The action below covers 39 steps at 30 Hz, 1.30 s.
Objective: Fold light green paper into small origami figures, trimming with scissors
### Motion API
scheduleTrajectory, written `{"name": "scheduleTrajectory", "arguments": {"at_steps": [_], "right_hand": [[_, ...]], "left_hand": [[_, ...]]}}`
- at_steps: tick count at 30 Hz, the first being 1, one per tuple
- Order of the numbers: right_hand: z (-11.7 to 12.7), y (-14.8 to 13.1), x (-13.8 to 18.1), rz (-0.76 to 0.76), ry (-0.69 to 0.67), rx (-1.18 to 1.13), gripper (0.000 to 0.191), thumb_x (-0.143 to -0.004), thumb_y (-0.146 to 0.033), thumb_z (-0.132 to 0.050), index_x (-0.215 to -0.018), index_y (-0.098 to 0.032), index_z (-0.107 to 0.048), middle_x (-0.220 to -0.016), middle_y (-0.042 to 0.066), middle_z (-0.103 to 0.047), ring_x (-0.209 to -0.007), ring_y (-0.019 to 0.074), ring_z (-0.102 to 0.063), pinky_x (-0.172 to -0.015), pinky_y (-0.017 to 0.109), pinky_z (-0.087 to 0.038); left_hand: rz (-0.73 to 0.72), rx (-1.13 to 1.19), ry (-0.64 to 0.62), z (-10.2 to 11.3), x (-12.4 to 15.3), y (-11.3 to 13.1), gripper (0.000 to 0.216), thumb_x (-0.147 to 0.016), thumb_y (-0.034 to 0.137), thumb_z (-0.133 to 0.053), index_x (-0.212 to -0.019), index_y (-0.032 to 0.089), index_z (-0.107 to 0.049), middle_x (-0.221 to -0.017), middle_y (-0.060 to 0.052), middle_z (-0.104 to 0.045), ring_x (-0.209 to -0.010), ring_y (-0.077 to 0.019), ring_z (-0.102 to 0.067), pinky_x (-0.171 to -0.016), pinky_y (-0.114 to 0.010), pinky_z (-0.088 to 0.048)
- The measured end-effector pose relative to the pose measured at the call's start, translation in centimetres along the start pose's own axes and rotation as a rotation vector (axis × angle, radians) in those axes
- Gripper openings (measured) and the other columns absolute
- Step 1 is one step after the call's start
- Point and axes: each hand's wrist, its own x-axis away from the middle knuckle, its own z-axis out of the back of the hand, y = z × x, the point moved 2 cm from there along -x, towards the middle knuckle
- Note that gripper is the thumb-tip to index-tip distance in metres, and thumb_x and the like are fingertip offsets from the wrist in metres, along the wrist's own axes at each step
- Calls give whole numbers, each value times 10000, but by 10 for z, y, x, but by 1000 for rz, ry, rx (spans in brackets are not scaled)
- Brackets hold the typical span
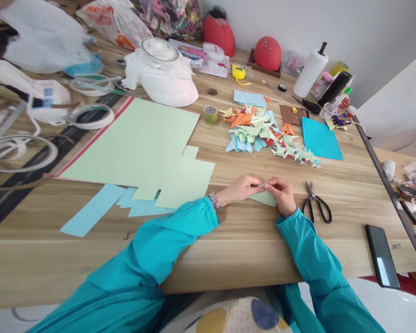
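Observation:
A small piece of pale green paper point(264, 198) is pinched between my two hands above the wooden table. My left hand point(244, 187), with a watch or bracelet at the wrist, grips its upper left edge. My right hand point(281, 192) grips it from the other side, the fingertips nearly meeting. Part of the sheet hides under the fingers. Just beyond lies a pile of folded paper figures point(251, 132) in green, orange, blue and red. Left of my hands, pale green sheets point(135, 143) overlap light blue strips point(93, 210).
Black-handled scissors point(312, 199) lie right of my right hand. A phone point(382, 256) rests near the right front edge. Behind are a turquoise square point(321, 138), a spool point(211, 114), a yellow tape measure point(238, 71) and red pincushions point(267, 53). White tape rolls point(90, 115) stand at left.

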Motion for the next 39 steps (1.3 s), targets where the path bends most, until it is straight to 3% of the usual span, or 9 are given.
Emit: {"name": "scheduleTrajectory", "arguments": {"at_steps": [6,18,26,33,39], "right_hand": [[-1,0,0,-16,-36,70,218,-687,-348,-699,-599,-177,-595,-588,-26,-514,-537,87,-418,-496,230,-307],[1,3,-1,-37,10,121,260,-684,-401,-687,-618,-182,-563,-573,-32,-498,-520,90,-399,-472,225,-307],[-1,1,1,33,-23,225,263,-746,-413,-623,-640,-184,-550,-587,-30,-486,-531,92,-403,-484,226,-317],[1,3,1,39,0,205,265,-764,-419,-600,-660,-184,-538,-614,-27,-474,-552,94,-404,-501,227,-319],[0,2,0,16,-8,164,284,-743,-445,-612,-650,-189,-531,-603,-32,-451,-544,94,-383,-508,232,-310]], "left_hand": [[34,-64,-6,-1,1,0,401,-779,430,-529,-527,130,-449,-552,45,-323,-532,-72,-297,-491,-212,-220],[31,-39,68,-2,1,2,334,-819,346,-452,-563,133,-465,-547,41,-350,-542,-82,-321,-497,-211,-251],[-16,-77,117,-2,3,6,317,-813,301,-461,-546,130,-475,-532,39,-397,-538,-82,-356,-499,-207,-274],[-18,-103,261,-2,4,4,335,-785,336,-543,-525,128,-508,-503,29,-465,-507,-80,-379,-486,-211,-284],[-117,-201,249,-4,5,5,341,-823,297,-511,-523,146,-454,-523,38,-431,-521,-81,-376,-521,-214,-296]]}}
